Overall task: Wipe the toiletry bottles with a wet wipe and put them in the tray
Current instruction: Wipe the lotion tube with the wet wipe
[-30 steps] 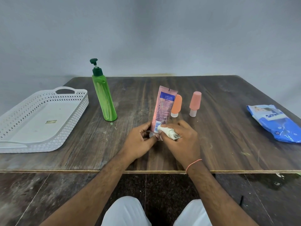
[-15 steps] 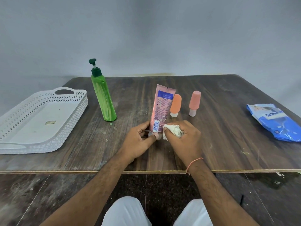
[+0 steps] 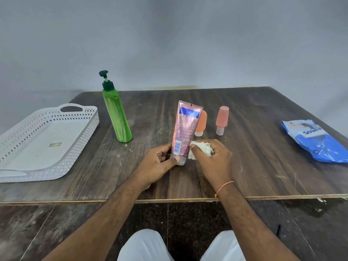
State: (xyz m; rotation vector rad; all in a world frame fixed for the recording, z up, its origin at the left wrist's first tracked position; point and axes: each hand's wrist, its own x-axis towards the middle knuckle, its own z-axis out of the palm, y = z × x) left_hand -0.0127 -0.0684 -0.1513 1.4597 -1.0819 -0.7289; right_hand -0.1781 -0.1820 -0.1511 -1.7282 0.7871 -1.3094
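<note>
A pink tube [image 3: 185, 127] stands cap-down on the wooden table [image 3: 254, 162], and my left hand [image 3: 160, 162] grips its cap end. My right hand [image 3: 212, 157] holds a crumpled white wet wipe [image 3: 201, 147] pressed against the tube's lower right side. Behind the tube stands an orange travel bottle [image 3: 201, 123], partly hidden, with a pink travel bottle [image 3: 222, 119] to its right. A tall green pump bottle [image 3: 116, 117] stands further left. The white lattice tray [image 3: 81, 132] lies at the far left with nothing in it but a small sticker.
A blue pack of wet wipes [image 3: 316, 140] lies near the table's right edge. The table's front edge runs just below my wrists, with my white-clad knees and a dark floor beneath. A plain grey wall stands behind the table.
My right hand with the wipe has shifted from the front of the tube's base to its right side. The tube has turned a little in my left hand.
</note>
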